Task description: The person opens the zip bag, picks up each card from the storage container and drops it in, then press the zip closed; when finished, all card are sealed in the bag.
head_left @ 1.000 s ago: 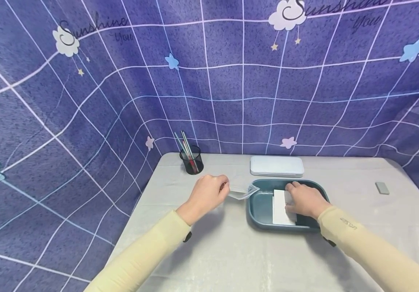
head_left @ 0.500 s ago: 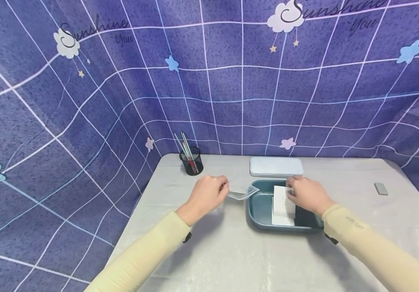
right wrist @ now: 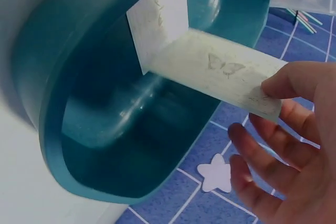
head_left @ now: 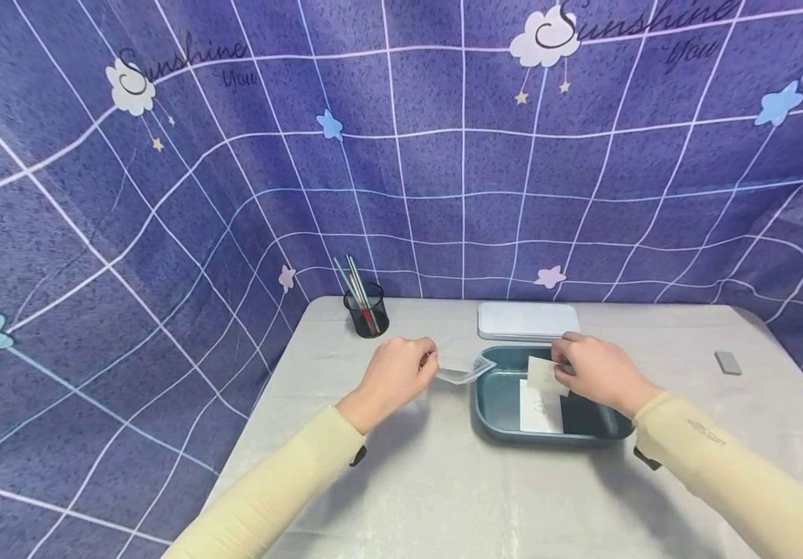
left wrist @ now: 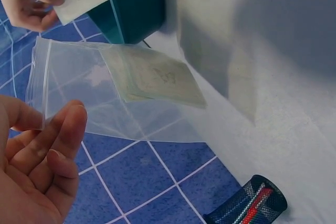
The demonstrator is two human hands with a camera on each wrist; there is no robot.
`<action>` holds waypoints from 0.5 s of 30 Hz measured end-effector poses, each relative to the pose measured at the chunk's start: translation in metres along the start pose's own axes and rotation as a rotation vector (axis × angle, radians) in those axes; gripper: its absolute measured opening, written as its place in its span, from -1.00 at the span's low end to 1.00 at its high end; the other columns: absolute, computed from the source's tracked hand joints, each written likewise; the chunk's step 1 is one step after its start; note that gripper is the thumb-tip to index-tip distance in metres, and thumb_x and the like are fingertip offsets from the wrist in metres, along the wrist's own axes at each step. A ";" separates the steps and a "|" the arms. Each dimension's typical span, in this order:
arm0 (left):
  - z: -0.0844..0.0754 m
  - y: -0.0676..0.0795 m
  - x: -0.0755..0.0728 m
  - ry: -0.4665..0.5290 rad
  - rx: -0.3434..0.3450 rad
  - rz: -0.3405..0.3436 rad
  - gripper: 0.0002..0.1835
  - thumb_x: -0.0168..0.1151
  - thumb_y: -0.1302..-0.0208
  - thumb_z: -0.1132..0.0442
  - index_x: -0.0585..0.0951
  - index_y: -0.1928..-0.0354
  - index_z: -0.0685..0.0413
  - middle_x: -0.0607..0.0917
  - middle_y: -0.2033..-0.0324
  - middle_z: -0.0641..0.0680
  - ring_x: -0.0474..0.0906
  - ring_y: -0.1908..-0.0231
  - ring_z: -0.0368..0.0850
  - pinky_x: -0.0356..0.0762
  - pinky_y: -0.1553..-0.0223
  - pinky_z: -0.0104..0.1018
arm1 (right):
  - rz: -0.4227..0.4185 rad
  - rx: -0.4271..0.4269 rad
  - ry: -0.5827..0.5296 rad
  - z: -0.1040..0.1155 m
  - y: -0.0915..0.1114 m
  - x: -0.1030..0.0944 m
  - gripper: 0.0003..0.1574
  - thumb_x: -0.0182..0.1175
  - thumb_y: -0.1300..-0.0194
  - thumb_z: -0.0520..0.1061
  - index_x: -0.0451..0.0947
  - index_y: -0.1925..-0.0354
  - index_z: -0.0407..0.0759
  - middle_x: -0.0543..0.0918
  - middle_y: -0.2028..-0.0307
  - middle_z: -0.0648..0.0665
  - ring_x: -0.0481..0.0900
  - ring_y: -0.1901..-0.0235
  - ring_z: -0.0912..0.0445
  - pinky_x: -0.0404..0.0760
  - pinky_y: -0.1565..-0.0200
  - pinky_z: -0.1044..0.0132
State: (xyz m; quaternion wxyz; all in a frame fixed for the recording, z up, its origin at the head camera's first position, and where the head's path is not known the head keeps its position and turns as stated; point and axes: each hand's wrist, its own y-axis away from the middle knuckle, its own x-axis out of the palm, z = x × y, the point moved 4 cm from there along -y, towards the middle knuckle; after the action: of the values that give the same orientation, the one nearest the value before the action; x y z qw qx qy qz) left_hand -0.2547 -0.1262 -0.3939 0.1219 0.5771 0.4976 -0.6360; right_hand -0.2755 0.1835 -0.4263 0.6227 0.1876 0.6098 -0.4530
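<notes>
My left hand (head_left: pixel 401 371) pinches the open end of a clear zip bag (left wrist: pixel 68 77) by its edge. Inside the bag lie several pale cards (left wrist: pixel 163 77) with a faint print. Between thumb and fingers, my right hand (head_left: pixel 600 371) holds a white card (right wrist: pixel 226 69) with a grey butterfly drawn on it, lifted and tilted over the teal basin (right wrist: pixel 52 145). Another white card (head_left: pixel 540 411), with its own faint drawing, rests in the basin below. The bag's mouth lies by the basin's left rim in the head view.
Behind the basin lies a pale blue flat case (head_left: pixel 529 321). A black mesh pen cup (head_left: pixel 369 314) with several pencils stands at the back left. A small grey eraser-like block (head_left: pixel 728 362) sits on the right of the table (head_left: pixel 443 497).
My right hand has lifted a card off the others in the basin and drawn it slightly up and right, uncovering the card below. The left hand and bag stay nearly still.
</notes>
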 end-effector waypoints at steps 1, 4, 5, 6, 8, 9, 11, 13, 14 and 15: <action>0.000 0.000 0.000 0.000 -0.001 0.002 -0.84 0.19 -0.32 0.29 0.71 0.38 0.00 0.56 0.64 -0.18 0.47 0.62 -0.25 0.54 0.46 -0.20 | -0.006 -0.002 0.005 0.000 0.001 -0.001 -0.79 0.38 -0.13 -0.20 0.52 0.41 0.03 0.49 0.40 0.09 0.47 0.45 0.15 0.56 0.38 0.03; 0.000 0.000 0.000 0.003 -0.004 0.004 -0.84 0.18 -0.32 0.30 0.70 0.40 -0.01 0.54 0.65 -0.19 0.45 0.62 -0.26 0.53 0.47 -0.23 | -0.044 -0.017 0.021 0.003 0.001 -0.005 -0.81 0.39 -0.12 -0.18 0.54 0.38 0.01 0.51 0.39 0.09 0.51 0.42 0.13 0.60 0.34 0.01; 0.000 0.000 0.001 0.003 -0.003 0.005 -0.83 0.18 -0.33 0.30 0.69 0.40 -0.01 0.53 0.66 -0.20 0.45 0.62 -0.26 0.52 0.47 -0.24 | -0.062 -0.026 0.025 0.004 0.001 -0.007 -0.82 0.39 -0.11 -0.17 0.55 0.37 0.01 0.52 0.39 0.09 0.51 0.42 0.12 0.60 0.33 0.01; 0.000 0.000 0.001 0.005 -0.003 0.006 -0.83 0.18 -0.33 0.30 0.69 0.40 -0.01 0.53 0.66 -0.20 0.44 0.62 -0.26 0.52 0.47 -0.25 | -0.083 -0.038 0.028 0.005 0.001 -0.010 -0.82 0.39 -0.11 -0.17 0.55 0.37 0.01 0.51 0.39 0.10 0.52 0.42 0.12 0.60 0.33 0.01; 0.000 0.000 0.001 0.007 -0.003 0.007 -0.83 0.17 -0.33 0.30 0.68 0.41 -0.01 0.52 0.66 -0.21 0.44 0.63 -0.26 0.51 0.48 -0.26 | -0.137 -0.075 0.029 0.010 0.000 -0.016 -0.83 0.37 -0.09 -0.16 0.54 0.38 0.00 0.51 0.39 0.10 0.51 0.41 0.11 0.60 0.34 0.02; 0.000 0.000 0.001 0.007 -0.002 0.008 -0.83 0.17 -0.33 0.30 0.68 0.41 -0.01 0.51 0.66 -0.21 0.44 0.63 -0.26 0.50 0.48 -0.26 | -0.167 -0.097 0.029 0.012 -0.001 -0.020 -0.84 0.35 -0.08 -0.15 0.53 0.38 0.01 0.50 0.40 0.10 0.50 0.42 0.11 0.58 0.35 0.03; 0.001 0.000 0.001 0.005 -0.002 0.011 -0.83 0.17 -0.34 0.30 0.68 0.40 -0.01 0.51 0.66 -0.20 0.43 0.63 -0.26 0.49 0.48 -0.27 | -0.232 -0.145 0.022 0.017 -0.002 -0.028 -0.85 0.33 -0.07 -0.15 0.53 0.38 0.00 0.50 0.40 0.10 0.48 0.44 0.13 0.56 0.39 0.07; 0.001 -0.001 0.001 0.001 -0.003 0.015 -0.83 0.17 -0.34 0.30 0.68 0.40 -0.01 0.51 0.66 -0.20 0.43 0.63 -0.26 0.49 0.49 -0.27 | -0.294 -0.195 0.014 0.022 -0.004 -0.037 -0.87 0.30 -0.07 -0.15 0.53 0.36 -0.02 0.52 0.39 0.09 0.47 0.46 0.15 0.54 0.41 0.10; 0.001 -0.001 0.001 -0.001 -0.003 0.017 -0.83 0.17 -0.34 0.30 0.68 0.40 -0.01 0.51 0.66 -0.20 0.43 0.63 -0.26 0.49 0.49 -0.26 | -0.322 -0.217 0.009 0.025 -0.005 -0.041 -0.87 0.28 -0.07 -0.15 0.54 0.35 -0.03 0.54 0.38 0.08 0.48 0.46 0.15 0.54 0.42 0.11; 0.001 -0.001 0.001 -0.001 -0.002 0.015 -0.83 0.17 -0.34 0.30 0.68 0.40 -0.01 0.51 0.66 -0.20 0.43 0.63 -0.26 0.50 0.49 -0.26 | -0.347 -0.238 0.004 0.029 -0.006 -0.046 -0.88 0.27 -0.08 -0.15 0.54 0.34 -0.04 0.55 0.37 0.07 0.49 0.45 0.15 0.54 0.42 0.11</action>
State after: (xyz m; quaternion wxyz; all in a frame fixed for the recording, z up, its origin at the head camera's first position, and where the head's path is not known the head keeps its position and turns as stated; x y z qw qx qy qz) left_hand -0.2564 -0.1259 -0.3945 0.1277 0.5803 0.4939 -0.6348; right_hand -0.2561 0.1735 -0.3767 0.5518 0.0057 0.6834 -0.4779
